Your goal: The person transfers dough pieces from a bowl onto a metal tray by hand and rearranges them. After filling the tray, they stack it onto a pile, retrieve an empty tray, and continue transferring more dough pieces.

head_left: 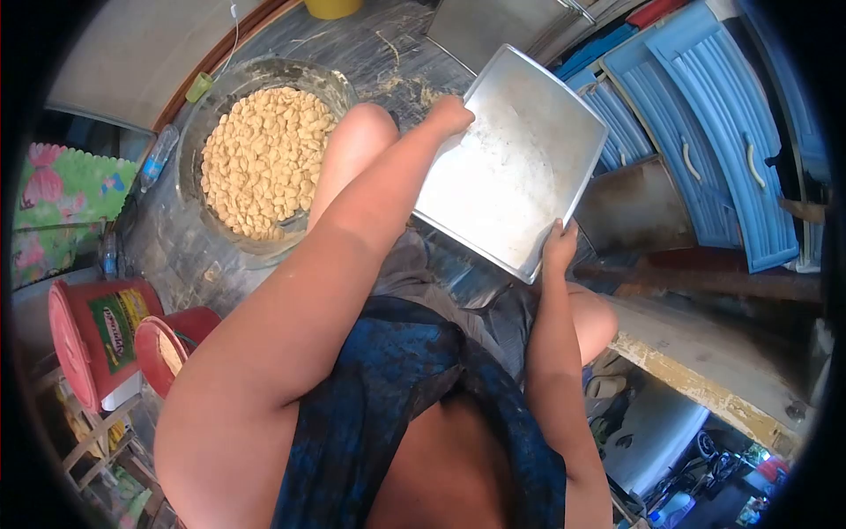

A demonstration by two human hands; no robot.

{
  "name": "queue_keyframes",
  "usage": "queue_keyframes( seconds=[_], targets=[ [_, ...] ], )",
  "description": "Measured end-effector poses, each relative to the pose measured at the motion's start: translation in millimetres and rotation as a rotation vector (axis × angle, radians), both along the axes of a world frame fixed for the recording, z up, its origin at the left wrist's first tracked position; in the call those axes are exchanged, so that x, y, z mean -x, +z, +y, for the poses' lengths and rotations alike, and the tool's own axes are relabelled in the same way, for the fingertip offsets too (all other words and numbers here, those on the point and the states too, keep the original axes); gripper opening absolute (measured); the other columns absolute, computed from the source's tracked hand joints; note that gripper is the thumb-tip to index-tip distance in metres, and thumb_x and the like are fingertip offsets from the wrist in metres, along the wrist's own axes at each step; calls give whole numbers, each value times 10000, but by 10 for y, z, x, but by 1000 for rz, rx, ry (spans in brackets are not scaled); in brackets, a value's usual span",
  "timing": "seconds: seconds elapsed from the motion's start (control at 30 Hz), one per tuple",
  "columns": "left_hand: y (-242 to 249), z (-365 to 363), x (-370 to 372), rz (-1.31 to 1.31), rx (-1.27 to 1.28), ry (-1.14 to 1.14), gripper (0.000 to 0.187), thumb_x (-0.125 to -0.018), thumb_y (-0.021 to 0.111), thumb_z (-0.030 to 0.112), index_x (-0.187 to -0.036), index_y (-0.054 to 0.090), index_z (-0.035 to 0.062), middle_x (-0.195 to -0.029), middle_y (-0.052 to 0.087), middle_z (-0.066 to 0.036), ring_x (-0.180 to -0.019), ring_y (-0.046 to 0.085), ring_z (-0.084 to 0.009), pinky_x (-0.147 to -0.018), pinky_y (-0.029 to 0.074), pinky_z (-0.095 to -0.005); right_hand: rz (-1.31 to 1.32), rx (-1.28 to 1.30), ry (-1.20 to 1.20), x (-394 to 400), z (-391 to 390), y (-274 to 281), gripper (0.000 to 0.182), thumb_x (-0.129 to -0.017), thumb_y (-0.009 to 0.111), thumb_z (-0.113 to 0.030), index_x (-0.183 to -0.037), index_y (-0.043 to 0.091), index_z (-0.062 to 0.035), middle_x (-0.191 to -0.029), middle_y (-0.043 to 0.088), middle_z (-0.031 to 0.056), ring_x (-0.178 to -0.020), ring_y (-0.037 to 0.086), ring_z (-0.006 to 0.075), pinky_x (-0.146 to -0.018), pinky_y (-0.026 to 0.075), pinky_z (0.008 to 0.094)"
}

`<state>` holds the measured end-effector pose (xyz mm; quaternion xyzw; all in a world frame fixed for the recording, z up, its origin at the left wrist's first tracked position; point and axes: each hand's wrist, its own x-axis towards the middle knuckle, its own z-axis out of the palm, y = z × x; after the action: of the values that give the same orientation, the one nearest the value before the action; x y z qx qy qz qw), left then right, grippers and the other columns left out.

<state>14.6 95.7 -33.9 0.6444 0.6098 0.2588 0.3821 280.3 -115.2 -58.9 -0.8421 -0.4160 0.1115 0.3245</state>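
Observation:
A shallow silver metal tray (pixel 515 150) is held up at a slant over my lap, its bare inner face towards me, with some dark marks on it. My left hand (pixel 451 115) grips the upper left edge of the tray. Lower down, my right hand (pixel 560 247) holds its bottom right corner, the thumb over the rim. Left of my knee, a large round basin (pixel 342 86) sits on the floor, filled with many small pale tan dough-like pieces (pixel 264 163). Both hands are apart from the basin.
Red buckets (pixel 72 344) stand at the left, near a plastic bottle (pixel 159 157). Blue cabinet doors (pixel 705 132) with white handles rise at the right. A worn wooden ledge (pixel 705 379) lies at the lower right. Part of a yellow container (pixel 333 7) shows at the top.

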Motion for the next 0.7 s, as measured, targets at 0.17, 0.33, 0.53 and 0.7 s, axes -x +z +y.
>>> queue_keyframes(
  seconds=[0.17,0.33,0.53,0.7],
  targets=[
    [56,-26,-42,75,37,-5,358,-642,553,175,-880,654,-72,-939,612,-287,-900,611,-387,-814,479,-416,-9,19,-3,27,15,30,423,-882,516,-250,-1213,483,11,-1059,587,267,-972,569,404,-857,427,423],
    [136,-32,-38,161,210,-163,514,-694,594,284,-1080,582,-55,-1131,550,-287,-1053,547,-389,-888,442,-408,-150,215,-23,156,43,356,510,-867,543,-278,-1282,425,-5,-1341,365,275,-1179,421,406,-964,356,433],
    [249,-434,-316,443,-389,-158,673,-839,558,378,-1356,340,7,-1438,228,-252,-1345,196,-402,-1092,166,-488,-413,-285,246,518,627,982,653,-890,507,-297,-1397,231,8,-1448,187,252,-1338,195,396,-1070,184,505],
    [-103,-492,-357,458,-332,-154,749,-845,530,422,-1406,237,23,-1478,143,-217,-1377,112,-367,-1106,95,-492,-657,-195,165,768,1146,609,701,-904,436,-397,-1427,162,-21,-1476,119,241,-1373,116,376,-1078,73,566]
  ],
)
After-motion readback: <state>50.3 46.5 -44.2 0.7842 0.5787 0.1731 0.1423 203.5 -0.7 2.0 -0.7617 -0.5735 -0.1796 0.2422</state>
